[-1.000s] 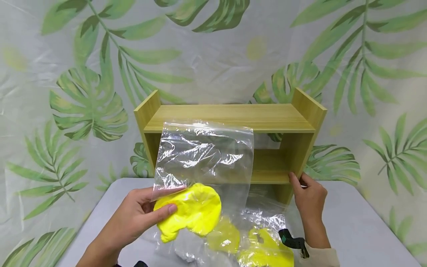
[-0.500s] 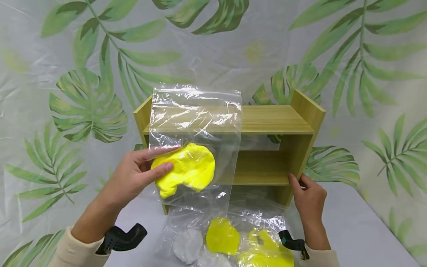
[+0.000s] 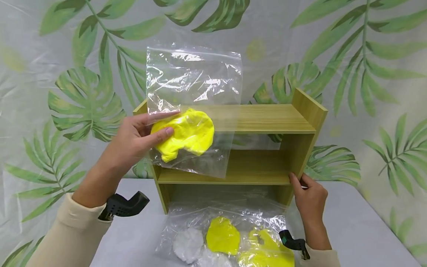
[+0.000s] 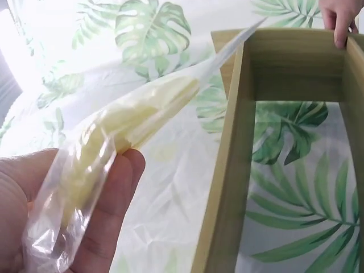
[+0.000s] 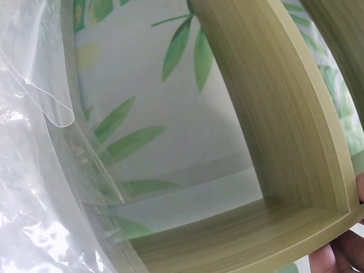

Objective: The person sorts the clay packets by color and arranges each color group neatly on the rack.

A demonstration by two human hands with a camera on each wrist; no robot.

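My left hand [image 3: 133, 139] pinches a clear zip bag [image 3: 200, 79] between thumb and fingers, with a flattened lump of yellow clay [image 3: 191, 133] inside it. The bag is held up in front of the left part of a wooden shelf [image 3: 267, 118], overlapping its top and middle boards. In the left wrist view the bagged clay [image 4: 136, 114] is seen edge-on, beside the shelf's side panel [image 4: 224, 165]. My right hand [image 3: 308, 196] grips the shelf's right side panel near the middle board, thumb in front. The right wrist view shows only its fingertips [image 5: 324, 259] at the panel edge.
On the white table [image 3: 360, 222], in front of the shelf, lie more clear bags with a white lump [image 3: 188, 244], a round yellow piece [image 3: 222, 236] and a larger yellow piece [image 3: 267, 256]. A leaf-patterned cloth [image 3: 213, 74] hangs behind.
My left hand has lifted the bag of yellow clay upward, from low over the table bags to the height of the shelf's top. My right hand has stayed on the side panel.
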